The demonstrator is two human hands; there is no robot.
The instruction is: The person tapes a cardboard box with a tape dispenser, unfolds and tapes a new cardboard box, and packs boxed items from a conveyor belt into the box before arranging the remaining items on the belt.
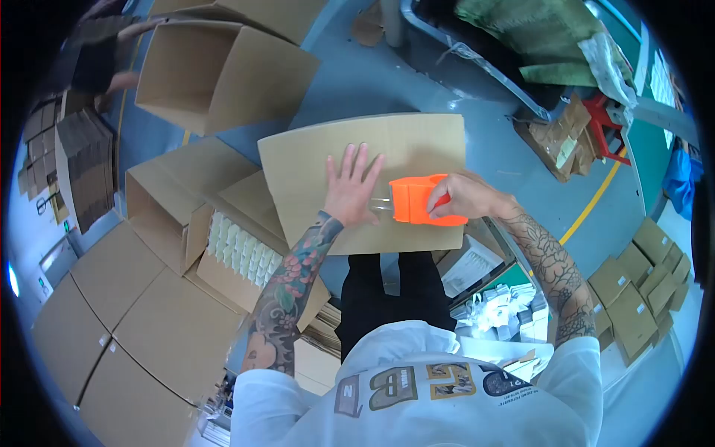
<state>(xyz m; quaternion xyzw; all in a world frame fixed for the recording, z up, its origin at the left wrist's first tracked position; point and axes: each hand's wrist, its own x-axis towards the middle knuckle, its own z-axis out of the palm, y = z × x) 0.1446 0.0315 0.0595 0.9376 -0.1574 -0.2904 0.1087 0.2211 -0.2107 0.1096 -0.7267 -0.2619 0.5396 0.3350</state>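
Note:
A flattened cardboard piece (313, 156) lies in front of my body at the centre of the view. My left hand (352, 186) rests on it with the fingers spread and nothing held. Just to the right, my right hand (463, 197) is closed round an orange tape dispenser (410, 200), which sits on the cardboard. A short clear strip of tape shows between the dispenser and my left hand.
Open cardboard boxes (186, 74) stand at the upper left, near another person's arm (123, 80). A box with white trays (242, 249) is at lower left. Closed cartons (149, 335) fill the bottom left. A dark bin (506, 52) and red stool (607, 130) stand upper right.

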